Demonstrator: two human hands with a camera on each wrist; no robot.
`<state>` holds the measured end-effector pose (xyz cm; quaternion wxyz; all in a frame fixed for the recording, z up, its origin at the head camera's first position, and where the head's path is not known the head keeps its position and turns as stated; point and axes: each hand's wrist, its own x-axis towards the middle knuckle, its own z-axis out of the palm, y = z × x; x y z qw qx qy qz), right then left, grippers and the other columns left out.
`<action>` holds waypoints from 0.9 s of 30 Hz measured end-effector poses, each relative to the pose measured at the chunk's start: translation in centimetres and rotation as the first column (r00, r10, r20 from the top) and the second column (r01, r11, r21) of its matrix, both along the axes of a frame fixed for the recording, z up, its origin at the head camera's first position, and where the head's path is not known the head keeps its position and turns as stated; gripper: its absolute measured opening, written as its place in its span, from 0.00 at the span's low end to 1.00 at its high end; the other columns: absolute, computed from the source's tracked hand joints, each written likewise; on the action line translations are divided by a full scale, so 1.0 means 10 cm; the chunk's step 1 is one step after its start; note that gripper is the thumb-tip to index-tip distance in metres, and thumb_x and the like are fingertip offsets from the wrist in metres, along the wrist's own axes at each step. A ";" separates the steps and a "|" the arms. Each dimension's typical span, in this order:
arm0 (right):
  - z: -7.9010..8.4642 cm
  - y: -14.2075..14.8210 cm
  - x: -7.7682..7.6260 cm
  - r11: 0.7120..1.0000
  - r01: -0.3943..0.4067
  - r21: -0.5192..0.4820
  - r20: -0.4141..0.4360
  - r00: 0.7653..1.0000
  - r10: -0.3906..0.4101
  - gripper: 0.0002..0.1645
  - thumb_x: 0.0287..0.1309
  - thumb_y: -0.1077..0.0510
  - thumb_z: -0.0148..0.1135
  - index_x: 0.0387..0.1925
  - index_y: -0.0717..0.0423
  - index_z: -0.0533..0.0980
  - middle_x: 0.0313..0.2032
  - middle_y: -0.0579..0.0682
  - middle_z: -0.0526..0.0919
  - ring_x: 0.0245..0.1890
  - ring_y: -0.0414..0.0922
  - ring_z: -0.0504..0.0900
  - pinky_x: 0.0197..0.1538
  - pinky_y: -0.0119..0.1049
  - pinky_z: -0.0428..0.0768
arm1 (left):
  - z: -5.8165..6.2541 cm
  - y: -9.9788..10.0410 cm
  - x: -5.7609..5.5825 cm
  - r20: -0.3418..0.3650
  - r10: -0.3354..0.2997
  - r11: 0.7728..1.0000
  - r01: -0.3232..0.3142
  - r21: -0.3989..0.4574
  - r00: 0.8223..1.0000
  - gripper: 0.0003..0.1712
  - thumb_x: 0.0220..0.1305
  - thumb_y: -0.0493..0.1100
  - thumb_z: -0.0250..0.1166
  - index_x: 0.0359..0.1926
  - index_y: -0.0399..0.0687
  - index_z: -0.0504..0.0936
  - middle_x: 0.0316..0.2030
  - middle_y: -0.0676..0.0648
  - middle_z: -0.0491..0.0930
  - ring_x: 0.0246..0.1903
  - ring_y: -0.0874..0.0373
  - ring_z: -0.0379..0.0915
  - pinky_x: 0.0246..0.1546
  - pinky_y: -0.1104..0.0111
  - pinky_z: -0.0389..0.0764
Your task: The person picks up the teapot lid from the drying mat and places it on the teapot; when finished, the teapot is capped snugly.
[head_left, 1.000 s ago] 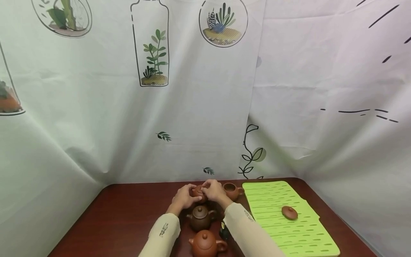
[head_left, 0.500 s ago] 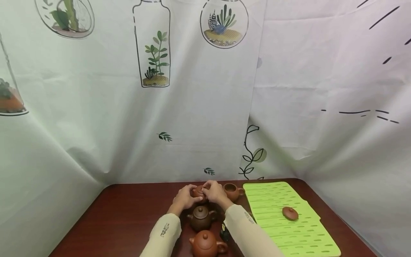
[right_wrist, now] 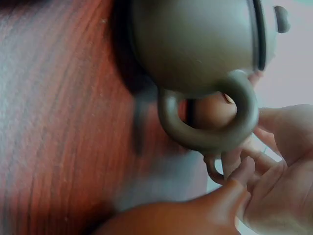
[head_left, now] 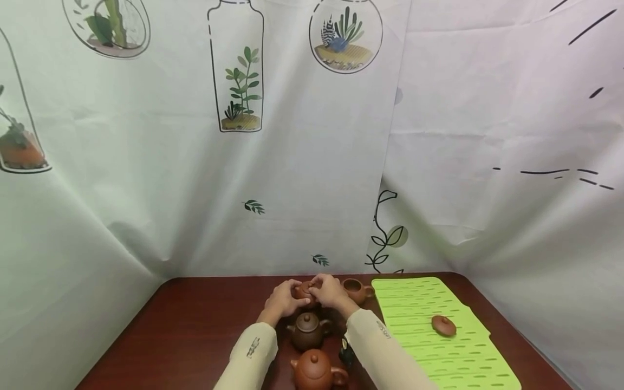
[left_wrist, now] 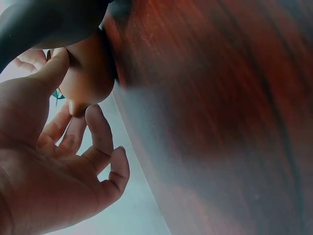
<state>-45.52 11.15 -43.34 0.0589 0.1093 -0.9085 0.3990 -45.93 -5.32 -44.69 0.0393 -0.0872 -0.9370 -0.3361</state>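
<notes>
At the back of the table, a small reddish-brown teapot (head_left: 304, 293) stands between both hands. My left hand (head_left: 283, 299) holds its body from the left; in the left wrist view the thumb rests on the clay (left_wrist: 90, 68) and fingers reach round the spout. My right hand (head_left: 332, 292) pinches the lid at the top, its fingertips partly hidden. A dark brown teapot (head_left: 308, 331) with its lid on sits just in front, and nearest to me is an orange-brown lidded teapot (head_left: 313, 371). To the right of my right hand stands a lidless teapot (head_left: 355, 291).
A green slotted mat (head_left: 414, 303) covers the table's right side, bearing a loose reddish-brown lid (head_left: 443, 325). A small black object (head_left: 346, 353) stands beside my right sleeve. Behind the dark red table (head_left: 195, 325) hangs a printed white cloth (head_left: 312, 162).
The whole head view has shifted slightly. Both hands stay on the back teapot, with only slight movement at the lid.
</notes>
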 end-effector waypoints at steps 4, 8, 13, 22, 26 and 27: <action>0.05 0.05 0.03 0.998 -0.047 0.031 0.009 0.999 0.047 0.12 0.63 0.59 0.66 0.47 0.59 0.80 0.21 0.45 0.79 0.15 0.39 0.75 0.20 0.32 0.74 | 0.04 0.00 0.01 -0.001 0.001 1.000 -0.001 -0.004 1.000 0.30 0.55 0.54 0.76 0.58 0.51 0.80 0.53 0.45 0.80 0.52 0.43 0.77 0.46 0.46 0.76; 0.09 0.07 0.09 0.996 -0.081 0.020 0.049 0.996 0.080 0.18 0.61 0.61 0.66 0.52 0.63 0.78 0.23 0.47 0.80 0.15 0.40 0.75 0.20 0.33 0.75 | 0.05 0.01 0.01 -0.001 0.009 1.000 -0.009 -0.029 1.000 0.30 0.55 0.54 0.76 0.58 0.52 0.80 0.50 0.46 0.81 0.51 0.45 0.77 0.47 0.44 0.73; 0.16 0.11 0.21 0.990 -0.136 -0.023 0.073 0.988 0.138 0.21 0.61 0.62 0.65 0.55 0.66 0.75 0.33 0.52 0.83 0.16 0.42 0.77 0.21 0.35 0.77 | 0.05 0.03 0.01 -0.007 0.017 0.999 -0.017 -0.037 1.000 0.30 0.55 0.55 0.76 0.57 0.52 0.80 0.48 0.48 0.81 0.50 0.46 0.76 0.48 0.43 0.71; 0.21 0.35 0.36 0.982 -0.187 -0.040 0.050 0.981 0.189 0.23 0.62 0.62 0.64 0.57 0.67 0.74 0.29 0.53 0.82 0.16 0.41 0.75 0.22 0.36 0.77 | 0.03 0.03 0.02 0.006 0.013 0.999 -0.012 -0.031 1.000 0.31 0.55 0.55 0.76 0.58 0.52 0.80 0.52 0.45 0.80 0.52 0.43 0.76 0.48 0.42 0.72; 0.25 0.50 0.45 0.972 -0.211 -0.107 0.049 0.975 0.217 0.23 0.63 0.61 0.64 0.57 0.68 0.74 0.29 0.56 0.82 0.16 0.42 0.76 0.22 0.36 0.76 | 0.04 0.03 0.03 -0.002 0.013 1.000 -0.013 -0.026 1.000 0.31 0.55 0.54 0.76 0.58 0.52 0.80 0.53 0.45 0.80 0.54 0.43 0.75 0.49 0.41 0.72; 0.26 0.53 0.47 0.969 -0.216 -0.121 0.048 0.974 0.223 0.23 0.63 0.61 0.64 0.57 0.68 0.74 0.30 0.56 0.83 0.17 0.41 0.76 0.23 0.36 0.77 | 0.04 0.03 0.03 -0.004 0.012 1.000 -0.012 -0.024 1.000 0.31 0.55 0.54 0.76 0.58 0.51 0.80 0.53 0.44 0.80 0.54 0.43 0.75 0.49 0.42 0.72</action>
